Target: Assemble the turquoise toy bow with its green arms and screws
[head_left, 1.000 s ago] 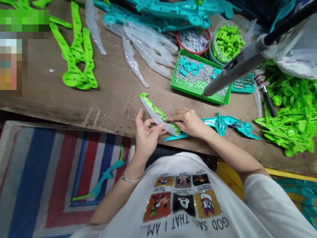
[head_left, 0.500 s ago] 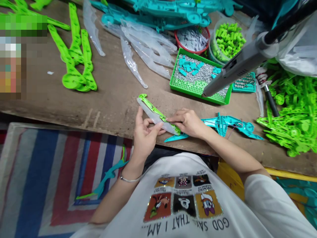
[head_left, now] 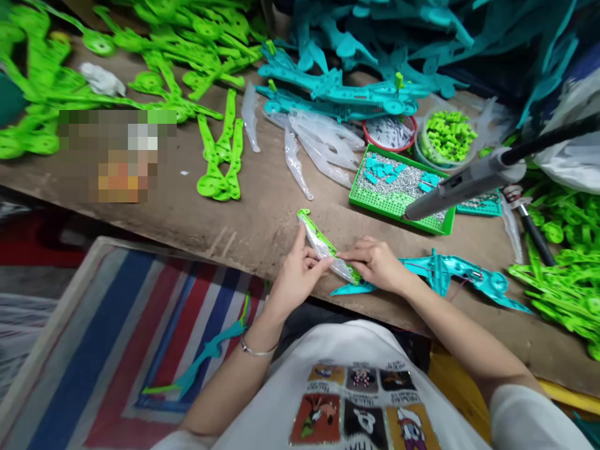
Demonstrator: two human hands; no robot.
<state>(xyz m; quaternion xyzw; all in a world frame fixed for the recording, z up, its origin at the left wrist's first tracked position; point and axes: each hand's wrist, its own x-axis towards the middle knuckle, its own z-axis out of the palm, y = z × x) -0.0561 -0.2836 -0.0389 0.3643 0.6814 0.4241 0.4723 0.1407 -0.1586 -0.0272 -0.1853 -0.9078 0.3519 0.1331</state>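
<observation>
My left hand (head_left: 296,276) and my right hand (head_left: 375,264) both pinch a slim clear plastic blade piece (head_left: 328,255) that lies against a green strip (head_left: 313,230) at the near edge of the wooden bench (head_left: 262,212). The left fingers grip its middle, the right fingers its lower end. Under my right hand lies a teal toy part (head_left: 445,275) that stretches to the right along the bench. A silver bracelet (head_left: 255,350) circles my left wrist.
A green tray (head_left: 398,209) of small screws and teal bits sits behind my hands, under a hanging grey power screwdriver (head_left: 464,184). Clear blades (head_left: 323,147), green arms (head_left: 222,156), teal assemblies (head_left: 347,94) and a tub of green pegs (head_left: 447,134) crowd the bench. A striped cloth (head_left: 117,325) lies at lower left.
The head camera has tilted up and pulled back, showing more of the far bench. Both hands keep their hold on the clear piece and green strip, with the left thumb shifted along it.
</observation>
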